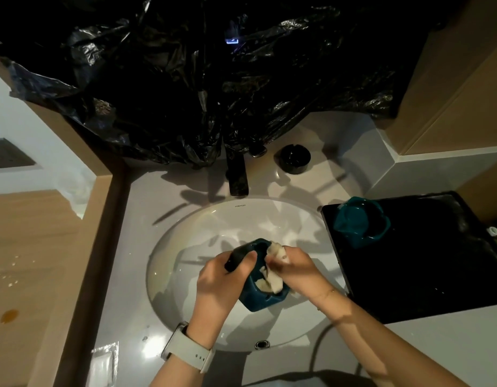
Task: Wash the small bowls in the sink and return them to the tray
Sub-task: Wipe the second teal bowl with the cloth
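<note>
Washing step under way, mid-scrub, over the sink. Left hand wrapped around one side of a small dark teal bowl, thumb hooked over the rim, bowl held tilted above the basin and not resting on it. Right hand clenched around a pale wadded cloth, pushed down into the bowl's hollow. Faucet centred behind the basin; no running stream discernible. Judged about halfway: a second teal bowl already on the black tray to the right of the sink, near the tray's back-left corner, whether washed or waiting cannot be told. Next move likely calls for finishing the wipe, rinsing, then carrying the bowl rightward over the basin edge and setting it down on the tray beside its mate; a wet glazed surface argues for a firm two-sided hold during the transfer. Bowl itself: deep blue-green, glossy, thick-walled, with a notched or lobed rim and faceted sides rather than a plain round form; interior mostly hidden by cloth and fingers. White watch band on the left wrist. Black plastic sheeting draped over the wall behind, small black round dish on the counter beside the faucet.
</note>
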Available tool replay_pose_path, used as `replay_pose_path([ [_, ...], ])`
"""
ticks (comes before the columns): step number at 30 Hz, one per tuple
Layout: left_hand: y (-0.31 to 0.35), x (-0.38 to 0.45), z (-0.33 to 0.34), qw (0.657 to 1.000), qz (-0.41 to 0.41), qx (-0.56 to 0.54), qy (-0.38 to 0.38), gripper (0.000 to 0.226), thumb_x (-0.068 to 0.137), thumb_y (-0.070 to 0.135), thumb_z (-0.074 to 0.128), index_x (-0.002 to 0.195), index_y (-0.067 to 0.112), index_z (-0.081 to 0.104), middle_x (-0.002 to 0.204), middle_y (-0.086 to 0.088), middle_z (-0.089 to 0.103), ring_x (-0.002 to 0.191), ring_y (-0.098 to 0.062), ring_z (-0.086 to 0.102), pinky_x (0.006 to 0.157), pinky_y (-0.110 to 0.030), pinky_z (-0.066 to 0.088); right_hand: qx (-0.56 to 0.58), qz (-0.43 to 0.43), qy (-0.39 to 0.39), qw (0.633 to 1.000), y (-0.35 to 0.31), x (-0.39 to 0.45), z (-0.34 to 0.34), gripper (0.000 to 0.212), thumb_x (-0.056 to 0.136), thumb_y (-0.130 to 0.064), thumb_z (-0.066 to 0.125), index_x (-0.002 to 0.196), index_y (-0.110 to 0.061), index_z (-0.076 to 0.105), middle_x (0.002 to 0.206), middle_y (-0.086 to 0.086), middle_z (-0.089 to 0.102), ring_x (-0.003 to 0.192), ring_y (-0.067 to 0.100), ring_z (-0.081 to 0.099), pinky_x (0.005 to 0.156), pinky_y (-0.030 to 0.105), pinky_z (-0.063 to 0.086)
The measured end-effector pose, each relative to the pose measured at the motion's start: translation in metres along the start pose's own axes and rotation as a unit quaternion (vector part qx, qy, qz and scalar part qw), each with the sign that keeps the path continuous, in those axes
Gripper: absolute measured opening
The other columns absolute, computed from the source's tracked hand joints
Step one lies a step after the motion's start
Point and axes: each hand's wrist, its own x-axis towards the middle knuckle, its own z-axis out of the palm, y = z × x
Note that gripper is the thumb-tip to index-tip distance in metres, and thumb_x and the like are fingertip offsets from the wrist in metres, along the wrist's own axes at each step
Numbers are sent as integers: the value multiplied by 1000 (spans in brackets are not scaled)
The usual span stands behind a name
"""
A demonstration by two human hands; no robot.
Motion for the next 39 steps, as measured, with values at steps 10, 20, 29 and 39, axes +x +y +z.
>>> replay_pose_path([
  [10,5,11,-20,996,23,-26,-81,39,78,64,56,108,41,65,106,15,69,105,-8,63,96,-33,51,-247,-204,93,943,-38,-18,-6,33,97,-38,45,101,-9,59,92,14,68,88,33,61,69,35,39],
  [20,-2,1,2,994,-28,-77,78,39,88,52,58,121,32,62,113,8,66,109,-18,60,98,-32,47,63,-16,55,996,-13,-38,19,20,98,-27,47,82,-16,53,72,-2,59,69,16,59,54,17,42],
  [29,20,-14,8,996,62,4,69,7,91,45,58,96,50,58,84,30,62,88,4,58,82,-20,43,-74,-13,87,993,-8,1,6,30,90,-39,52,78,-13,62,71,0,61,67,15,56,55,21,39],
  [39,13,-5,1,998,47,19,-48,55,78,65,63,120,31,54,104,12,67,96,-6,64,87,-24,52,-78,-124,140,979,2,-17,-6,12,90,-17,55,82,-17,64,79,8,68,75,26,61,67,30,45],
])
